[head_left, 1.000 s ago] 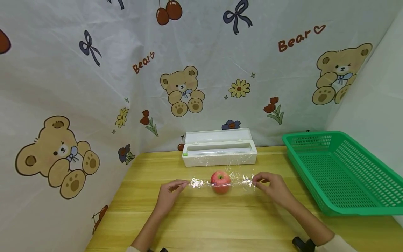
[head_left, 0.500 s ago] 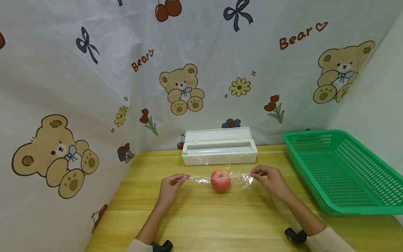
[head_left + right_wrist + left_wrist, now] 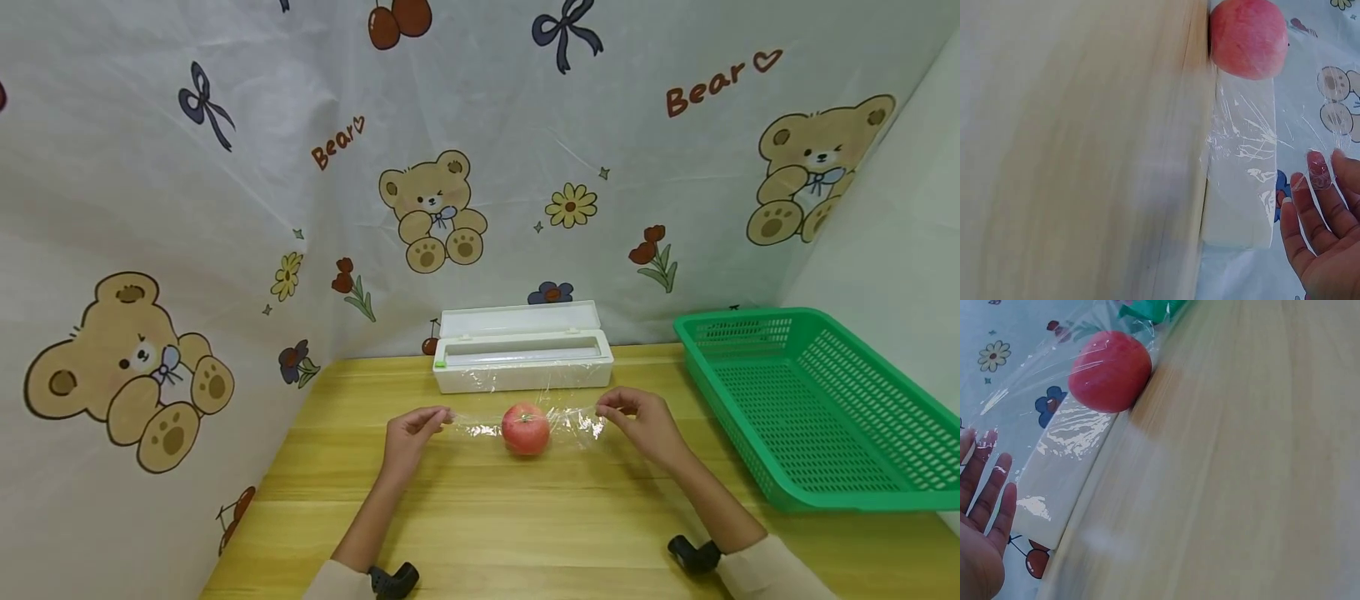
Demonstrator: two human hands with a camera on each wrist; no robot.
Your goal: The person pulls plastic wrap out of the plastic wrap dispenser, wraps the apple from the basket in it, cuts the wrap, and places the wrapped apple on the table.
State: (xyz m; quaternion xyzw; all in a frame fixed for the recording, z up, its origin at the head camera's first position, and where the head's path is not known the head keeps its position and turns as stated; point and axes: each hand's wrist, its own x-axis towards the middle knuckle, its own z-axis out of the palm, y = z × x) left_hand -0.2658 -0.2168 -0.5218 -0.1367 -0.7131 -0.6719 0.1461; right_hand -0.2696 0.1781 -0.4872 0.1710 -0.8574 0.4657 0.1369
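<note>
A red apple (image 3: 526, 430) sits on the wooden table in the head view, and shows as a red ball in both wrist views. Clear plastic wrap (image 3: 577, 421) stretches over and behind it from the open white wrap box (image 3: 525, 375). My left hand (image 3: 408, 437) pinches the wrap's left corner between thumb and fingertips. At the other corner, my right hand (image 3: 645, 425) pinches the wrap in the same way. Both hands are apart from the apple, one to each side. In the right wrist view the film (image 3: 1241, 137) crosses before the box.
A green plastic basket (image 3: 795, 502) stands on the right of the wooden table (image 3: 510, 525). The box's lid (image 3: 521, 317) is raised, with a roll (image 3: 525, 356) inside. A bear-print cloth (image 3: 495, 108) hangs behind. Black wrist cameras (image 3: 393, 581) are on both arms.
Both hands have moved up and away from me toward the box, carrying the wrap's edge from across the apple's front to its top. The apple and box stay in place.
</note>
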